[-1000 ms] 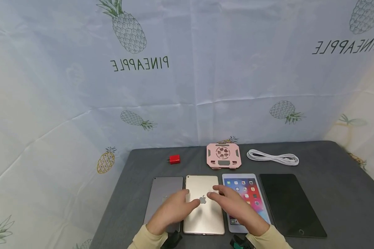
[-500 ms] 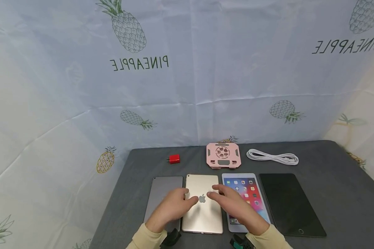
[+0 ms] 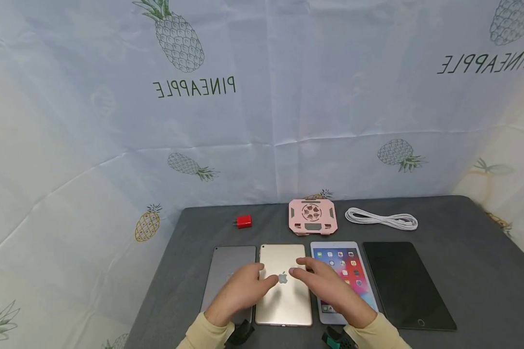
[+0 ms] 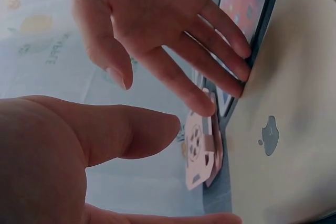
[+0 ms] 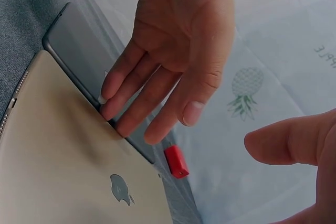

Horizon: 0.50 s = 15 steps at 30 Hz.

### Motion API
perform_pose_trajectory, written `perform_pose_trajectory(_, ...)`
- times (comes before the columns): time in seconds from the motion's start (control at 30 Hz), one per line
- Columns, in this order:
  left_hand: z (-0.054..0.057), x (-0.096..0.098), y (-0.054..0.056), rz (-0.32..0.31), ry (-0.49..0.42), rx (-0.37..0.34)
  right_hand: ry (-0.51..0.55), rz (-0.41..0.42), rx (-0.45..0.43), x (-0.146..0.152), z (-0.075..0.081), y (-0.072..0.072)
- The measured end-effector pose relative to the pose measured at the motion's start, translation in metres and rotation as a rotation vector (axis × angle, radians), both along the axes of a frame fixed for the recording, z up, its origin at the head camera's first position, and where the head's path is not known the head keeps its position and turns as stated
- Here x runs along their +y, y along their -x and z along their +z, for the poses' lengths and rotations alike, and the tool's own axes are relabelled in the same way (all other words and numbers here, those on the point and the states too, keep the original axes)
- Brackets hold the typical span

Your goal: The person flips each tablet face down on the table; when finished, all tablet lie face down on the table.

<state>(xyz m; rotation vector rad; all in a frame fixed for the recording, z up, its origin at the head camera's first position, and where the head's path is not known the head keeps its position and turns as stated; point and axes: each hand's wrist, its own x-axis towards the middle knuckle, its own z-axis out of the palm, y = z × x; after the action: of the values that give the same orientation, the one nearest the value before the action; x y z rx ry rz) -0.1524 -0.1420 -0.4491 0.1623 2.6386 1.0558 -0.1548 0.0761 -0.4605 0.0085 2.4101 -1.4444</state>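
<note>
A gold tablet (image 3: 285,306) lies back side up, its apple logo showing between my two hands. My left hand (image 3: 243,288) is at its left edge, over part of a grey tablet (image 3: 233,258). My right hand (image 3: 327,286) is at the opposite edge, overlapping a white tablet (image 3: 338,257) with a lit home screen. In the left wrist view, the right hand's (image 4: 152,27) fingertips reach the gold tablet's side. The right wrist view shows the left hand's (image 5: 173,40) nearly straight fingertips along the other side. Both thumbs stand apart above the tablet.
A black tablet (image 3: 408,286) lies at the right of the row. Behind the tablets are a red charger plug (image 3: 244,221), a pink vented stand (image 3: 313,217) and a coiled white cable (image 3: 380,219). A pineapple-print cloth (image 3: 262,111) hangs behind the dark grey table (image 3: 201,224).
The gold tablet's near end has shifted slightly left, with the left hand moving a little the same way. The right hand has stayed almost in place.
</note>
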Motion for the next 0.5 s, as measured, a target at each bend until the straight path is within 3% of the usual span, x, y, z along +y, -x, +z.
perform_pose_trajectory(0.27,0.001,0.008,0.0,0.008,-0.006,-0.006,-0.02,-0.002,0.007,0.009,0.002,-0.001)
perform_pose_trajectory(0.5,-0.003,0.019,-0.002,0.062,0.046,0.102,-0.021,-0.007,0.001,0.031,0.004,-0.001)
